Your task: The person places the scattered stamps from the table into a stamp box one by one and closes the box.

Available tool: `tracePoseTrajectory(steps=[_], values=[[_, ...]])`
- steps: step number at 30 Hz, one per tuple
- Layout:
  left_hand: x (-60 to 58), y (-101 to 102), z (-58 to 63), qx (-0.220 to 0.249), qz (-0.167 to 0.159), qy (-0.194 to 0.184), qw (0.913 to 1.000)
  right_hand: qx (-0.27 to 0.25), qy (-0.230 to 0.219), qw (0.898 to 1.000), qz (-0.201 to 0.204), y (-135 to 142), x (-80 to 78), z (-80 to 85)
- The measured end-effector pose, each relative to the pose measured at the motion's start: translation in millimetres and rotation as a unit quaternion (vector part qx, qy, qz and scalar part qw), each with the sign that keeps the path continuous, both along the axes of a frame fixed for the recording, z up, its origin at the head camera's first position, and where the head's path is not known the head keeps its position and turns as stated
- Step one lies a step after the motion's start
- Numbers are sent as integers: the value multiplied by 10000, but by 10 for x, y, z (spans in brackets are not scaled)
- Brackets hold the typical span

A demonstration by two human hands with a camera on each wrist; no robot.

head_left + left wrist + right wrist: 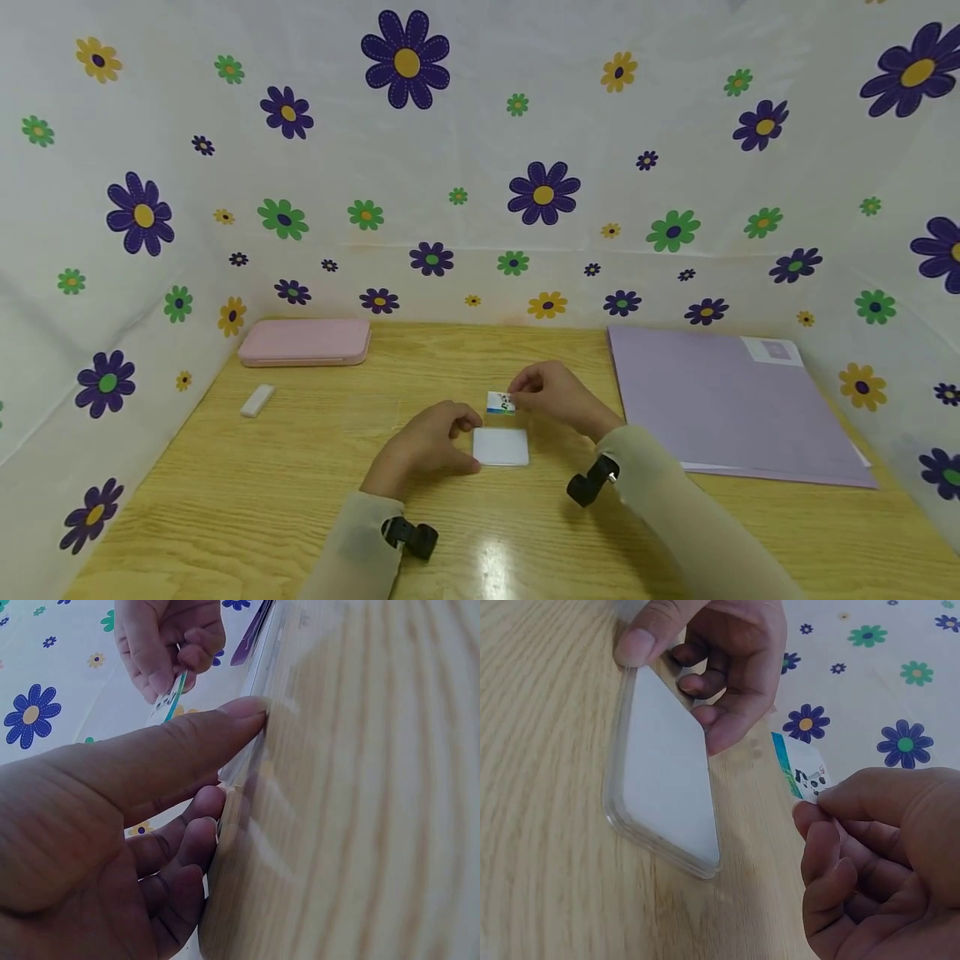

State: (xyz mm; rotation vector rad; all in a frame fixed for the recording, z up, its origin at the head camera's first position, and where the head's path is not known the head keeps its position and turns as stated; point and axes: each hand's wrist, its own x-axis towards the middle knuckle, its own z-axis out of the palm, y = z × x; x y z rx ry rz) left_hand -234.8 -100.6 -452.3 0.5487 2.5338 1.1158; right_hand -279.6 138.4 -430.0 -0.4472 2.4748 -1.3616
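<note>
My right hand [553, 395] pinches a small card [804, 769] by its edge between thumb and forefinger. The card has a black-and-white panda picture with a blue and green strip, and is held up just beyond a shallow clear plastic case [613, 814]. White cards [500, 447] fill that case, which lies flat on the wooden table. At the case's left end, my left hand [433, 437] holds it, thumb [244, 707] at the near corner and fingers bent at the far side.
A faint clear plastic sheet or lid [371, 414] lies left of the case. Farther left are a white eraser-like block [257, 401] and a pink pencil case [306, 342]. A large purple folder [720, 404] lies on the right. Flower-patterned cloth [465, 150] walls the table's back and sides.
</note>
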Motion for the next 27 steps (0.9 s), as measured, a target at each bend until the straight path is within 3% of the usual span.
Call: tracePoseTrajectory(steps=[15,27], values=[[5,-18,9,71,18,-81,9999,66,-353,9984,436,53,179,-46],[-1,-18,6,-6,129,-200,9997,205,-509,9962,670,93,234,-86]])
